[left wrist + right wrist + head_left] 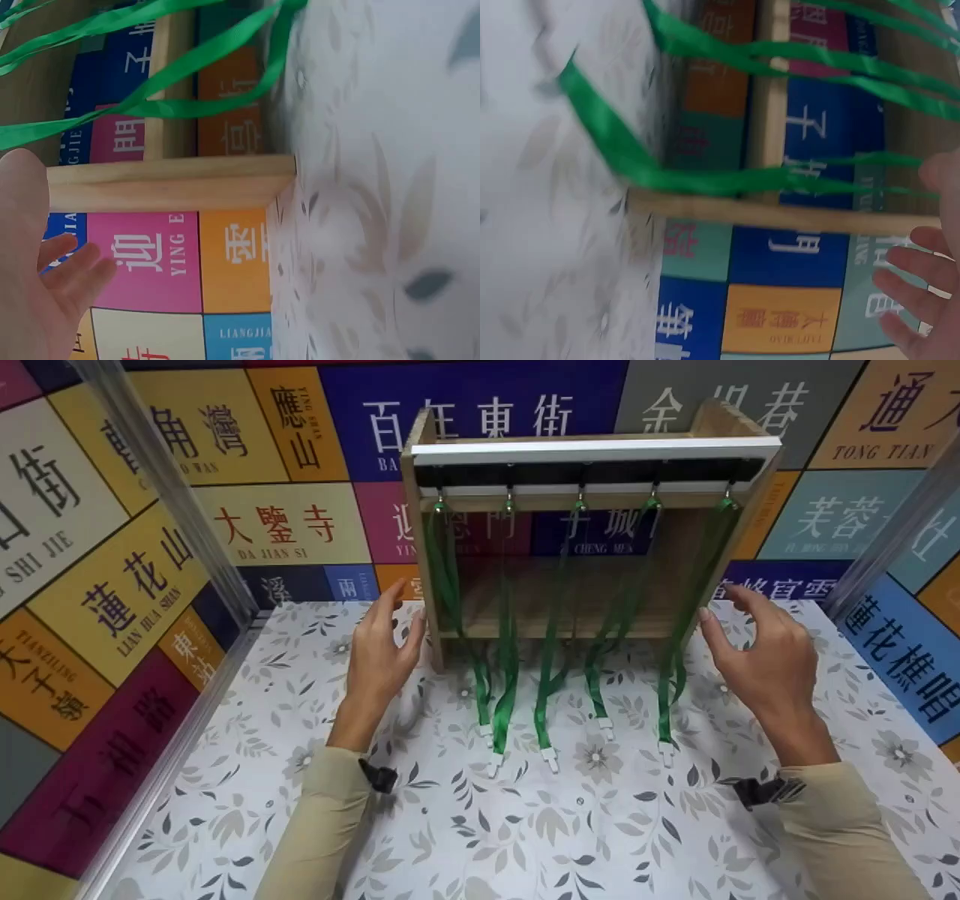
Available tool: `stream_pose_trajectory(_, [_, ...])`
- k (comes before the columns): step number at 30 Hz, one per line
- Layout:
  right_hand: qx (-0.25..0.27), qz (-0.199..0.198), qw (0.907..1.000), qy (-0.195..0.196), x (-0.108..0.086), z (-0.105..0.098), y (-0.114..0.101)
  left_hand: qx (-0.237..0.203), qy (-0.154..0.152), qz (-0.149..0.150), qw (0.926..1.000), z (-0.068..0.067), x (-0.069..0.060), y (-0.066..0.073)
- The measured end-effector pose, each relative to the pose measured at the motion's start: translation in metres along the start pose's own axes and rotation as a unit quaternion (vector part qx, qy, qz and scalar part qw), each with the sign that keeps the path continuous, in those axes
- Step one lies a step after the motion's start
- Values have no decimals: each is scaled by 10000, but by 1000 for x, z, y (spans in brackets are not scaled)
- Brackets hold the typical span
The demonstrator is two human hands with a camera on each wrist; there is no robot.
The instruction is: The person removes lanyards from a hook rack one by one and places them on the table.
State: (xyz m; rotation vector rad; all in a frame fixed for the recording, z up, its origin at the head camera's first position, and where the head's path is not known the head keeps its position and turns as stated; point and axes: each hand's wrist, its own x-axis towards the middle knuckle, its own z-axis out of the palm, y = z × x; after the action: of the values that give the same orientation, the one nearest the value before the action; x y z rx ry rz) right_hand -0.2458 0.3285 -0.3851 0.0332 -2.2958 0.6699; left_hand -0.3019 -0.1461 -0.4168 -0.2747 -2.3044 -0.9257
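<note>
Wooden rack (544,502) stands upright on the floral-patterned table (600,829), in front of the wall of printed name panels (285,525). Five green lanyards (504,720) hang from metal hooks (509,496) along its front; their white end clips (550,757) reach down to the table surface. Left hand (382,652) is released, fingers loosely bent, beside the rack's left side; right hand (772,652) likewise released, beside the right side (thumb contact with the wood cannot be told from these views).
</note>
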Motion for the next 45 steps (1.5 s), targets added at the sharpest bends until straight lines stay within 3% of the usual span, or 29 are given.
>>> stream_pose_trajectory(4, [376, 63, 9992, 128, 3, 4, -14, -639, -52, -179, 9978, 10, 4, 5])
stream_pose_trajectory(10, [481, 438, 9973, 333, 12, 7, -32, -1148, 203, -39, 9932, 27, 11, 9])
stream_pose_trajectory(16, [232, 755, 9959, 432, 21, 6, -43, -1141, 656, -178, 9911, 37, 9, 10])
stream_pose_trajectory(22, [168, 732, 9957, 543, 27, 5, -43, -1174, 668, -271, 9905, 38, 8, 12])
stream_pose_trajectory(29, [490, 603, 9933, 853, 31, 6, -40, -1139, 734, -309, 9903, 37, 9, 11])
stream_pose_trajectory(37, [1122, 409, 9822, 1452, 34, -10, -45, -1075, 724, -334, 9910, 39, 9, 12])
stream_pose_trajectory(45, [1627, 292, 9795, 1150, 38, -34, -48, -1164, 773, -346, 9896, 38, 13, 11])
